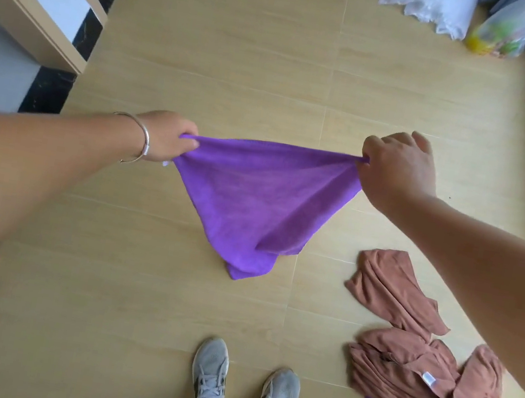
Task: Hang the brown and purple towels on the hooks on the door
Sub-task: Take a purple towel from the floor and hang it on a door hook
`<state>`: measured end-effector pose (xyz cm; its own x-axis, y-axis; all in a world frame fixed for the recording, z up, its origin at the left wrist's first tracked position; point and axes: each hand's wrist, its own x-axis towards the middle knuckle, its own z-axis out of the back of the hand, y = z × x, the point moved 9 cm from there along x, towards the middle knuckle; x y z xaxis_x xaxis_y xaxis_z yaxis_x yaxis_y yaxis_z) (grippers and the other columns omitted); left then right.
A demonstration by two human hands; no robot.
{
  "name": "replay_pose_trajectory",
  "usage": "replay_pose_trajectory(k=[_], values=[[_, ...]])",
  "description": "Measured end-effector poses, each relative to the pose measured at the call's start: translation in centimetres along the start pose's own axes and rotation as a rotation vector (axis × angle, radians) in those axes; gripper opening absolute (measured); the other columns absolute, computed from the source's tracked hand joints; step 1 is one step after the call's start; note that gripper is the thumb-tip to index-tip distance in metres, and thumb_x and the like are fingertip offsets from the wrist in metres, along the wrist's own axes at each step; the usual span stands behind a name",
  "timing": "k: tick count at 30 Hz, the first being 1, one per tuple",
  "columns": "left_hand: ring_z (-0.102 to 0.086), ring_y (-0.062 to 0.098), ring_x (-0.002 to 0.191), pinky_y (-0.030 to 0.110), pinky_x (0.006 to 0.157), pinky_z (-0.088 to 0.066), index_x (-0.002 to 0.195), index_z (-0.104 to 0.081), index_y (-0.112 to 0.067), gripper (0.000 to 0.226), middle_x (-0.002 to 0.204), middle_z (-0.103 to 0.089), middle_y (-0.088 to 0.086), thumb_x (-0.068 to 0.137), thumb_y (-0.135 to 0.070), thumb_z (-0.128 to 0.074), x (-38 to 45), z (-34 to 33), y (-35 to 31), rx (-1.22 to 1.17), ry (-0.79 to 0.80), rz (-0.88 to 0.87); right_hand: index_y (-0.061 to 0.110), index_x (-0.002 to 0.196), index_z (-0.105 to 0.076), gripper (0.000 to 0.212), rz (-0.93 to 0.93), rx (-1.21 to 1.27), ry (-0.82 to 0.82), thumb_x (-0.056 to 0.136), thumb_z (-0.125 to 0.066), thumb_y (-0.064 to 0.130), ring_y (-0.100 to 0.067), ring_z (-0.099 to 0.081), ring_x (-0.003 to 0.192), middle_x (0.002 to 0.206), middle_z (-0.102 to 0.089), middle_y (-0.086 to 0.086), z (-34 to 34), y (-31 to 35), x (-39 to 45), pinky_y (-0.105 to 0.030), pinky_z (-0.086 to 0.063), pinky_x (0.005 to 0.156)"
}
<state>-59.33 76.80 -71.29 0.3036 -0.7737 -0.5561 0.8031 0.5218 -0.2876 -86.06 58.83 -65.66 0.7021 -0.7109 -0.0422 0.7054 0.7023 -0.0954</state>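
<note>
Probably a home: tiled floor (209, 51), towels (402, 354).

One head-worn view, wide-angle, looking steeply down and forward from above the floor (209, 51); both forearms reach in from the near corners; the shoes (242, 393) sit at the near edge; far bags (459, 13) bend at the rim.

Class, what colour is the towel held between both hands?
Purple towel, head view.
</note>
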Motion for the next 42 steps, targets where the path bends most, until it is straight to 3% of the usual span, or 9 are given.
replay_pose_trajectory(k=[3,7,12,16,21,27,32,37,42], values=[[-0.052,0.026,0.08,0.03,0.068,-0.036,0.094,-0.062,-0.015,0.011,0.081,-0.058,0.005,0.095,-0.025,-0.055,0.0,6.0,-0.3,-0.021,-0.232,-0.007,0.013,0.088,-0.058,0.009,-0.027,0.009,-0.082,0.086,-0.05,0.013,-0.031,-0.051,0.106,0.088,-0.066,-0.01,4.0,0.1,2.3,-0.042,-0.027,0.106],[-0.058,0.024,0.081,0.034,0.075,-0.048,0.082,-0.063,-0.029,0.009,0.079,-0.061,-0.003,0.083,-0.034,-0.07,-2.4,13.0,0.0,-0.126,-0.49,0.032,0.01,0.089,-0.057,0.008,-0.044,0.013,-0.165,0.087,-0.049,0.012,-0.033,-0.052,0.104,0.085,-0.066,-0.013,9.1,-0.2,4.4,-0.042,-0.028,0.104],[-0.059,0.018,0.076,0.027,0.067,-0.042,0.077,-0.065,-0.033,0.012,0.071,-0.06,-0.01,0.077,-0.039,-0.074,-5.1,17.0,-0.8,-0.117,-0.617,0.014,0.009,0.092,-0.056,0.015,-0.046,0.025,-0.188,0.092,-0.057,0.024,-0.033,-0.054,0.102,0.083,-0.065,-0.015,12.6,-1.3,5.1,-0.041,-0.026,0.106],[-0.059,0.016,0.075,0.027,0.067,-0.042,0.086,-0.071,-0.028,0.009,0.075,-0.064,-0.01,0.081,-0.037,-0.07,-6.7,15.6,-0.9,-0.088,-0.604,0.023,0.012,0.09,-0.06,0.014,0.006,0.095,-0.174,0.091,-0.06,0.025,-0.032,-0.056,0.1,0.081,-0.064,-0.011,12.1,-1.4,2.9,-0.037,-0.023,0.108],[-0.056,0.019,0.072,0.025,0.054,-0.038,0.079,-0.067,-0.034,0.015,0.078,-0.061,-0.01,0.088,-0.046,-0.063,-9.0,7.6,-1.0,-0.029,-0.468,-0.005,0.013,0.087,-0.066,0.016,0.116,0.146,-0.045,0.09,-0.061,0.028,-0.029,-0.058,0.096,0.075,-0.067,-0.008,5.9,-0.6,-3.9,-0.038,-0.024,0.108],[-0.059,0.024,0.08,0.033,0.065,-0.045,0.085,-0.071,-0.027,0.003,0.084,-0.06,-0.007,0.085,-0.028,-0.069,-12.1,-7.3,0.8,-0.046,-0.263,0.053,0.017,0.081,-0.07,0.013,0.186,0.149,0.144,0.09,-0.064,0.025,-0.024,-0.06,0.093,0.069,-0.067,-0.001,-4.6,1.2,-14.2,-0.042,-0.028,0.109],[-0.059,0.027,0.089,0.034,0.069,-0.046,0.088,-0.073,-0.018,0.005,0.093,-0.063,0.0,0.083,-0.019,-0.071,-14.0,-19.6,1.5,-0.092,-0.13,0.109,0.018,0.069,-0.068,0.013,0.148,0.15,0.279,0.072,-0.077,0.01,-0.028,-0.061,0.076,0.061,-0.063,0.0,-12.6,2.6,-21.6,-0.043,-0.046,0.091],[-0.058,0.024,0.095,0.032,0.072,-0.045,0.09,-0.074,-0.017,0.008,0.097,-0.063,0.0,0.084,-0.018,-0.069,-13.5,-29.6,2.8,-0.111,-0.008,0.163,0.018,0.064,-0.068,0.015,0.159,0.138,0.399,0.066,-0.081,0.011,-0.029,-0.056,0.068,0.06,-0.059,-0.001,-20.6,3.4,-27.0,-0.039,-0.048,0.077],[-0.055,0.022,0.097,0.03,0.069,-0.04,0.092,-0.069,-0.018,0.008,0.099,-0.059,-0.002,0.09,-0.021,-0.061,-10.7,-35.9,3.7,-0.112,0.053,0.173,0.017,0.066,-0.07,0.015,0.121,0.168,0.421,0.067,-0.085,0.019,-0.031,-0.057,0.068,0.06,-0.058,-0.001,-27.2,3.2,-28.5,-0.039,-0.048,0.073]])
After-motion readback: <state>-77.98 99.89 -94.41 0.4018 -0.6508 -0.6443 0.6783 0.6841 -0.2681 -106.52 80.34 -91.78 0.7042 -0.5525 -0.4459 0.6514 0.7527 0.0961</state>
